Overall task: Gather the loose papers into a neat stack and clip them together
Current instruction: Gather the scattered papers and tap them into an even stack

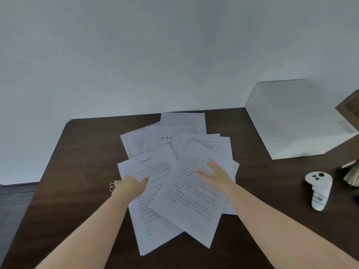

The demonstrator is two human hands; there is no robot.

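Observation:
Several loose white printed papers lie fanned and overlapping in the middle of the dark brown table. My left hand rests on the left front sheet, thumb on top of it and fingers curled at its left edge. My right hand lies flat and open on the right front sheet, fingers spread. A gold binder clip sits on the table just left of my left hand, partly hidden by it.
A large white box stands at the back right of the table. A white handheld controller lies at the right, with a dark object and patterned cloth beyond it at the frame edge. A pale wall rises behind the table.

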